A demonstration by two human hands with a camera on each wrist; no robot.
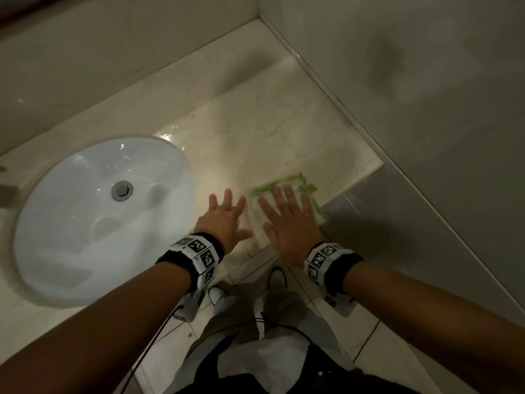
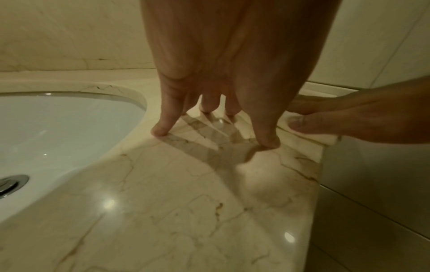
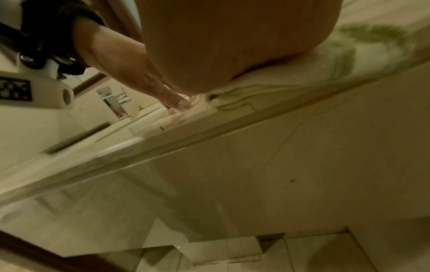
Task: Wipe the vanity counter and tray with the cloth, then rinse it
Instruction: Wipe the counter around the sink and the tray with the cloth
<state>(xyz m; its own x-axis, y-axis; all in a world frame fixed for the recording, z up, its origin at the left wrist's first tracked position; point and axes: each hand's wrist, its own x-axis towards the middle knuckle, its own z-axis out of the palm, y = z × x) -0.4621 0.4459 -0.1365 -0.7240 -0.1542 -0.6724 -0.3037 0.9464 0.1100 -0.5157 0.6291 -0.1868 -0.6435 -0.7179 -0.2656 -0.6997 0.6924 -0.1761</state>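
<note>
- Near the counter's (image 1: pixel 284 132) front edge lies one green-and-white cloth (image 1: pixel 309 191), flat under my right hand (image 1: pixel 287 223), fingers straight.
- Beside it, my left hand (image 1: pixel 224 220) rests spread, fingertips (image 2: pixel 160 130) touching marble.
- One white sink (image 1: pixel 71 223) sits left.

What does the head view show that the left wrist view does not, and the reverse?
Only the head view shows the cloth's green border, the whole sink rim, both wrist bands, the legs and shoes on the floor tiles, and the wet patch on the counter behind the sink.

Only the left wrist view shows the left hand's fingers touching the marble with their tips.

Both show the sink drain, the marble counter, and the right hand pressing flat on the cloth.
</note>
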